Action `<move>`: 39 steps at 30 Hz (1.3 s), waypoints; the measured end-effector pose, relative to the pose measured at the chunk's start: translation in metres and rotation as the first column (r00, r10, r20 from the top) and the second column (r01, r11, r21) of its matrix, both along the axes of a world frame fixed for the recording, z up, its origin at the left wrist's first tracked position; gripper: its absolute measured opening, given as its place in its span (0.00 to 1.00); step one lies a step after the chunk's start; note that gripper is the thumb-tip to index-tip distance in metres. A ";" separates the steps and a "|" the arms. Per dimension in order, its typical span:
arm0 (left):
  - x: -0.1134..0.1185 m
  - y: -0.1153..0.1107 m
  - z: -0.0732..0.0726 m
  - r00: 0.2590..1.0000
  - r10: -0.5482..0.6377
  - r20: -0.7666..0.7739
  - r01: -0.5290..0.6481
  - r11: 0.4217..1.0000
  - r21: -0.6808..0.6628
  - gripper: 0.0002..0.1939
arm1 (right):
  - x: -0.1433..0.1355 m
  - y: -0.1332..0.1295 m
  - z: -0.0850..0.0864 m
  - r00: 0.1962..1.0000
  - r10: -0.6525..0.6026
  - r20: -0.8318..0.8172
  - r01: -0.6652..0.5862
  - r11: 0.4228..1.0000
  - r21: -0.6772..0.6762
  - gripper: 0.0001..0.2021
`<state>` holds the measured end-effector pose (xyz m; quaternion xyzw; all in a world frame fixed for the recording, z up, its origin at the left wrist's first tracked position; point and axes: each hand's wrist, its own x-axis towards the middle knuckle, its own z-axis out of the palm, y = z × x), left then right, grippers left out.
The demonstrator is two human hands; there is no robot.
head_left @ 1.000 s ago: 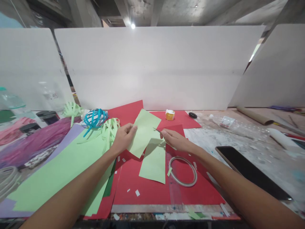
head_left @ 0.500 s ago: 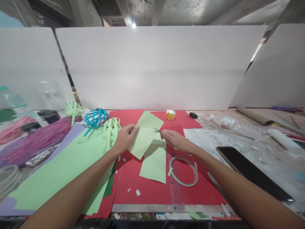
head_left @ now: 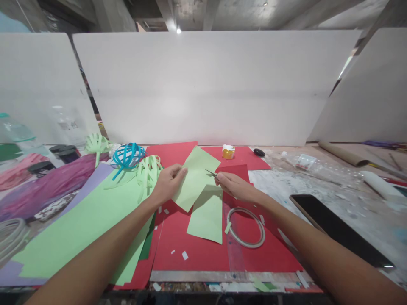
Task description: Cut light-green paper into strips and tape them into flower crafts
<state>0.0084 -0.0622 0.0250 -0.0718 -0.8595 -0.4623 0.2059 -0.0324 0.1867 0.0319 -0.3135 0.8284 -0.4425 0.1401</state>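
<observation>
My left hand (head_left: 171, 181) pinches the left edge of a light green sheet of paper (head_left: 195, 178), which is held tilted above the red paper. In my right hand (head_left: 231, 184) is a pair of small scissors (head_left: 210, 173); the pointed tip lies over the right part of the sheet, and my fingers hide the handles. Below, a second light green piece (head_left: 206, 222) rests on the red paper (head_left: 181, 258), in the shadow of the first. A roll of double-sided tape (head_left: 262, 239) lies nearer me, partly over a clear ruler (head_left: 235, 258).
Left are large green sheets (head_left: 79, 228), green paper strips (head_left: 149, 171), a blue strip ball (head_left: 129, 156) and a purple plastic bag (head_left: 60, 182). A yellow jar (head_left: 228, 152) stands at the back. Right lie a phone (head_left: 337, 228) and a clear bottle (head_left: 318, 165).
Almost nothing differs. The view has shifted very slightly; both hands keep their hold on the paper and the scissors.
</observation>
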 end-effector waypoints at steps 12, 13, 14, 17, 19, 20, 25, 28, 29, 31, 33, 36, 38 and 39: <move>0.001 0.002 -0.001 1.000 -0.013 0.022 0.013 1.000 -0.004 0.18 | -0.001 0.000 -0.002 1.000 -0.007 -0.012 0.007 1.000 0.017 0.24; 0.001 0.002 -0.001 1.000 -0.013 0.023 0.013 1.000 -0.003 0.18 | -0.001 0.000 -0.001 1.000 -0.006 -0.011 0.006 1.000 0.018 0.24; 0.001 0.002 -0.001 1.000 -0.016 0.023 0.016 1.000 -0.002 0.17 | -0.001 0.000 -0.001 1.000 -0.006 -0.011 0.006 1.000 0.018 0.24; 0.001 0.002 0.000 0.999 -0.020 0.030 0.020 1.000 -0.005 0.17 | 0.000 0.000 0.001 1.000 -0.004 -0.009 0.004 1.000 0.009 0.24; 0.001 0.002 0.000 1.000 -0.014 0.028 0.014 1.000 -0.011 0.18 | 0.001 0.000 0.001 1.000 -0.003 -0.005 0.003 1.000 0.006 0.24; 0.002 0.003 0.001 1.000 -0.011 0.025 0.011 1.000 -0.013 0.18 | 0.001 0.000 0.002 1.000 -0.004 -0.002 0.004 1.000 0.006 0.24; 0.002 0.003 0.002 0.999 -0.018 0.026 0.018 1.000 -0.003 0.18 | 0.002 0.000 0.002 1.000 -0.009 0.013 0.009 1.000 0.005 0.24; 0.002 0.003 0.002 0.999 -0.019 0.027 0.019 1.000 0.001 0.18 | 0.003 0.000 0.004 1.000 -0.009 0.019 0.009 1.000 -0.004 0.23; 0.002 0.003 0.002 0.999 -0.019 0.028 0.019 1.000 0.001 0.18 | 0.004 0.000 0.004 1.000 -0.010 0.019 0.010 1.000 -0.005 0.23; 0.002 0.003 0.001 0.999 -0.020 0.029 0.020 1.000 0.005 0.18 | 0.004 -0.001 0.004 1.000 -0.013 0.012 0.013 1.000 -0.004 0.23; 0.002 0.003 0.001 0.999 -0.021 0.029 0.021 1.000 0.007 0.18 | 0.004 -0.001 0.004 1.000 -0.011 0.006 0.011 1.000 -0.001 0.23; 0.002 0.003 0.001 0.999 -0.023 0.032 0.023 1.000 0.010 0.17 | 0.003 -0.001 0.003 1.000 -0.009 0.003 0.009 1.000 -0.004 0.24; 0.002 0.004 0.001 0.999 -0.023 0.031 0.023 1.000 0.015 0.17 | 0.003 0.000 0.003 1.000 -0.012 0.003 0.012 1.000 -0.005 0.24; 0.002 0.004 0.001 0.999 -0.023 0.031 0.023 1.000 0.016 0.17 | 0.003 0.000 0.002 1.000 -0.014 0.001 0.014 1.000 -0.006 0.24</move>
